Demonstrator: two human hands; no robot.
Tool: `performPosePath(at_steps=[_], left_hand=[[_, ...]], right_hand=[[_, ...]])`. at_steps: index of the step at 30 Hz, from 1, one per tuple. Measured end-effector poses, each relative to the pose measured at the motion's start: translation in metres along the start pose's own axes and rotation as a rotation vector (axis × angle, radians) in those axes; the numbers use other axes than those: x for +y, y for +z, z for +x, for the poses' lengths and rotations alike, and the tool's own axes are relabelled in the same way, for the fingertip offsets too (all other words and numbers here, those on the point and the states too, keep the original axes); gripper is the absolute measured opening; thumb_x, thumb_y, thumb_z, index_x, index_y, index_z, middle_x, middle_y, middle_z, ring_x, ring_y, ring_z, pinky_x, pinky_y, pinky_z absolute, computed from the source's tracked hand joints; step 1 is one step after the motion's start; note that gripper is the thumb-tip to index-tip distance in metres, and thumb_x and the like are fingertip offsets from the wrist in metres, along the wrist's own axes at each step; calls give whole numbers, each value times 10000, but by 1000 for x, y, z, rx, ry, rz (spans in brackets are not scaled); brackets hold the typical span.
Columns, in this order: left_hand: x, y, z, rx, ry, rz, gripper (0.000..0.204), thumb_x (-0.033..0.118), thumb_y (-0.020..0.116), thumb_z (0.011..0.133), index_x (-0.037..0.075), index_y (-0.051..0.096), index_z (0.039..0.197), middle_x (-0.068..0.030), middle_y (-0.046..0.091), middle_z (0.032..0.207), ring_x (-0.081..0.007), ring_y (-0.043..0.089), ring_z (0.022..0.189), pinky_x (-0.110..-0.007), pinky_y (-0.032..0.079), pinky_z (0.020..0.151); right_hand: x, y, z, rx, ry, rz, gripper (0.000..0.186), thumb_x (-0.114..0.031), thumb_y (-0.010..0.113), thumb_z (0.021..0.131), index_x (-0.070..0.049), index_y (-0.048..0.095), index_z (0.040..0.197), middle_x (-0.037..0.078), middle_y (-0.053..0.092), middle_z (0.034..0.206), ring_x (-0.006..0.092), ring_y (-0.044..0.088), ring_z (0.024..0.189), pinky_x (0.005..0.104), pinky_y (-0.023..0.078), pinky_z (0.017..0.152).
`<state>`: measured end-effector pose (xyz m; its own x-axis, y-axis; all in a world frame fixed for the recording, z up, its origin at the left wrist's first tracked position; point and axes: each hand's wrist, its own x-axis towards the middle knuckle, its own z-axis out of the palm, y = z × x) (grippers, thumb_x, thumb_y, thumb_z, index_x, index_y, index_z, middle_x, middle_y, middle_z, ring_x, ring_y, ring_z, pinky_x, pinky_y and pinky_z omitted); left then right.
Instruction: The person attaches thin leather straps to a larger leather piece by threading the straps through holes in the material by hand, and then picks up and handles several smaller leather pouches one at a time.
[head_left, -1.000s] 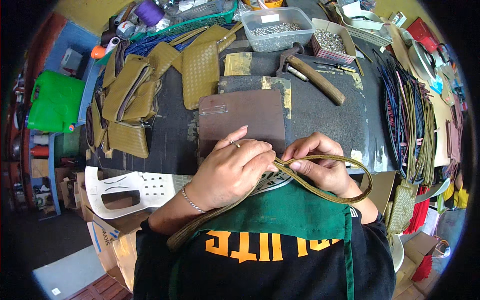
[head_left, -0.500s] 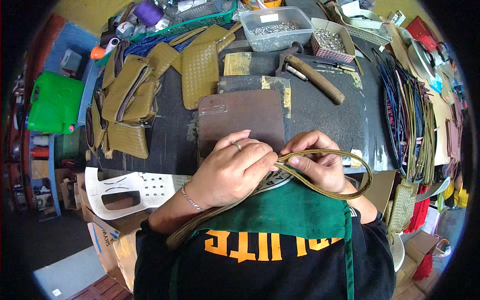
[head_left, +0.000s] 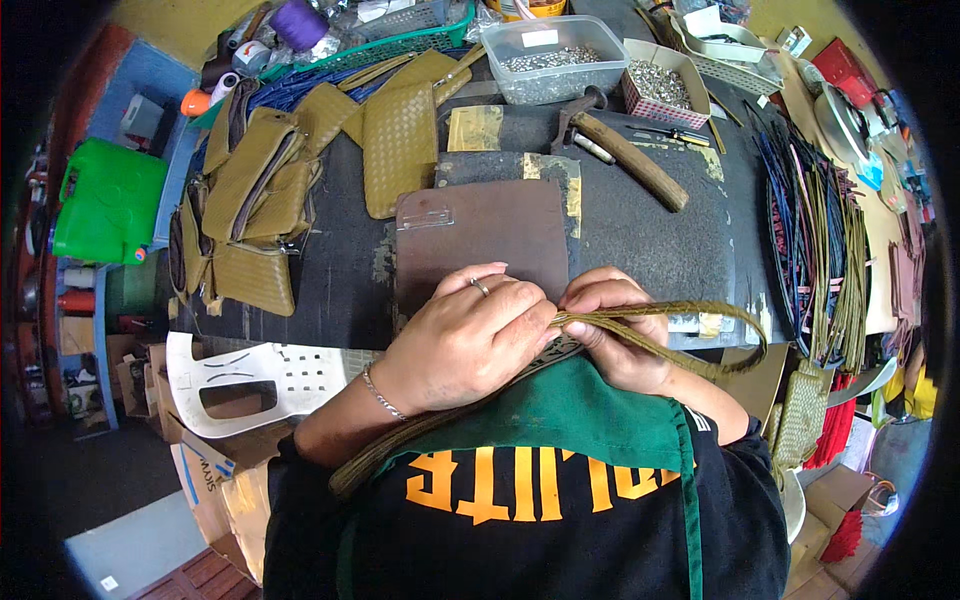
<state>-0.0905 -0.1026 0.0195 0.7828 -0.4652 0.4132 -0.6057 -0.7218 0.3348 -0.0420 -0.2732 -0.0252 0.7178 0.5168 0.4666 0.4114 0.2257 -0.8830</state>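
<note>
At the front edge of the dark work table, my left hand [head_left: 470, 345] is closed on a long olive strap [head_left: 700, 310], whose tail runs down past my wrist over my green apron. My right hand [head_left: 610, 330] pinches the same strap just beside my left fingertips, where it doubles into a loop reaching out to the right. Just beyond both hands lies a brown flat board [head_left: 480, 230] with a small clear piece on it. A hammer with a wooden handle [head_left: 630, 160] rests farther back to the right.
Olive woven pouches [head_left: 250, 200] pile at the left. Bundled coloured strips [head_left: 810, 250] lie at the right. A clear tub [head_left: 550, 80] and a checked box [head_left: 660, 95] of metal pieces stand at the back. A white plastic chair [head_left: 225, 390] is below the table.
My right hand has shifted slightly left and downward, drawing closer to my left fingers. The loop of strap has flattened and swung outward to the right.
</note>
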Motion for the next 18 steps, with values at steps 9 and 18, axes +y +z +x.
performPosePath(at_steps=[9,18], left_hand=[[-2,3,-3,94,105,72,198,94,647,632,25,565,799,-44,549,788,-153,549,684,-278,365,620],[-7,17,-7,165,219,115,211,128,659,631,20,587,798,-39,564,765,-139,549,646,-248,284,547]], right_hand=[[-2,-7,2,-59,-30,-18,133,0,633,682,-26,566,793,94,548,804,179,553,728,258,451,615],[14,-9,1,-68,-394,-172,195,62,651,599,15,544,755,141,553,743,218,561,629,298,446,536]])
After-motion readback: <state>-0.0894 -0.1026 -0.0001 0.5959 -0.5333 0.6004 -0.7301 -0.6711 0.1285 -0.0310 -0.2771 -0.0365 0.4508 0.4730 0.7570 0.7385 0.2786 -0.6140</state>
